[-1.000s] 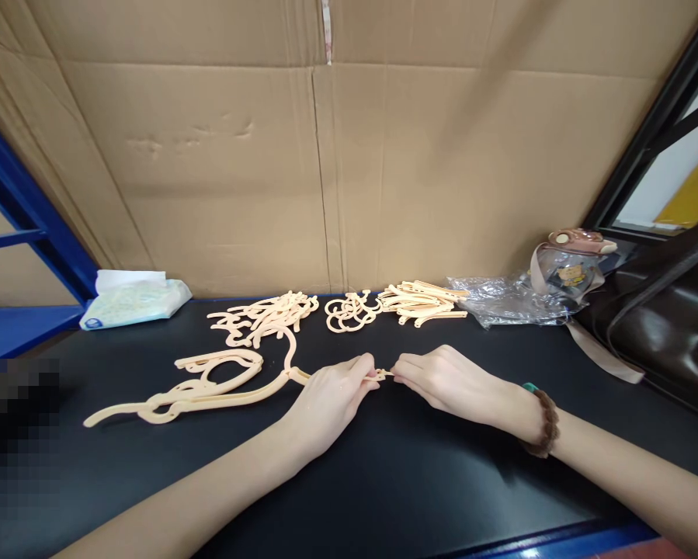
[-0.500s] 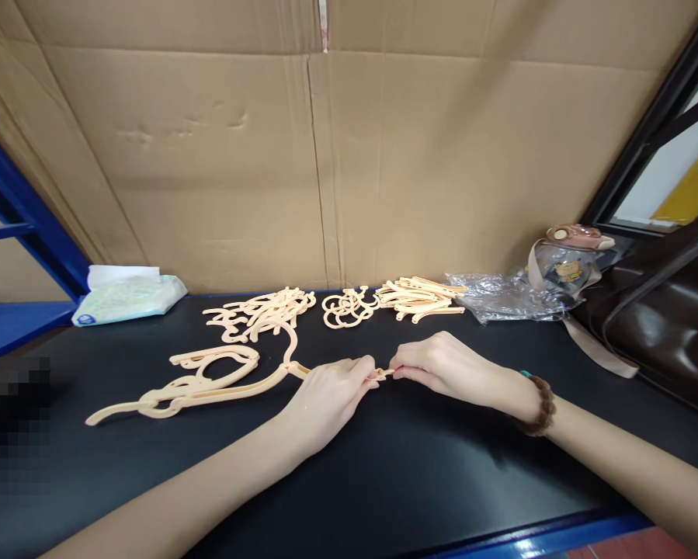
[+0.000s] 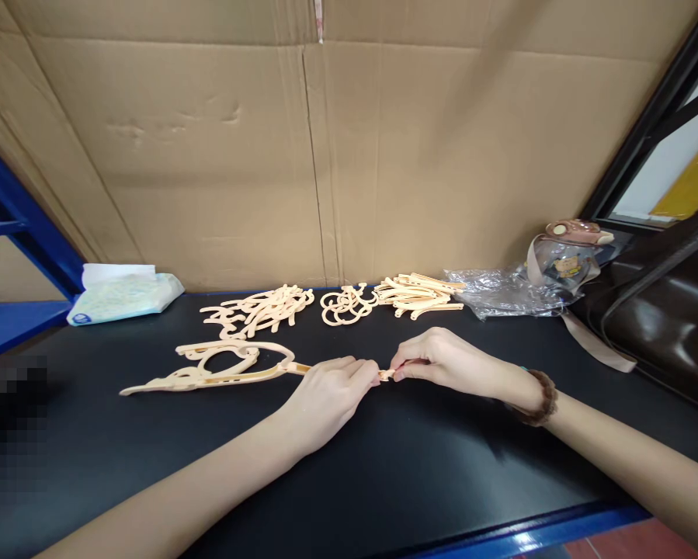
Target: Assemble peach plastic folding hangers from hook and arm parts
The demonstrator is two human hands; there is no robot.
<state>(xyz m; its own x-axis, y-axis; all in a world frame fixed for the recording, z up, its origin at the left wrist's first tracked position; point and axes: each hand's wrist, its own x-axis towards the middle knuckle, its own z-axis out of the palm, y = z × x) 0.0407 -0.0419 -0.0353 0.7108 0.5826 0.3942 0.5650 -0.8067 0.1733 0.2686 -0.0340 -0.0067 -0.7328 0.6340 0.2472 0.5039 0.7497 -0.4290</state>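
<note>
In the head view, I'm seeing the left hand [image 3: 334, 392] grasping one arm of a beige hanger [image 3: 256, 376], whose body is lying to the left on the black tabletop [image 3: 383, 473]. The right hand [image 3: 442, 363] is pinching a small beige tip [image 3: 388, 374] just beside the left fingers (from here I'm failing to tell whether it's a separate piece). Behind them, curved pieces [image 3: 276, 305], hooks [image 3: 349, 308] and straight strips [image 3: 418, 295] are lying in three piles.

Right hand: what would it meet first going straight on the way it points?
Probably the left hand, just past the thin cream plastic piece the right hand pinches; depth is unclear.
</note>
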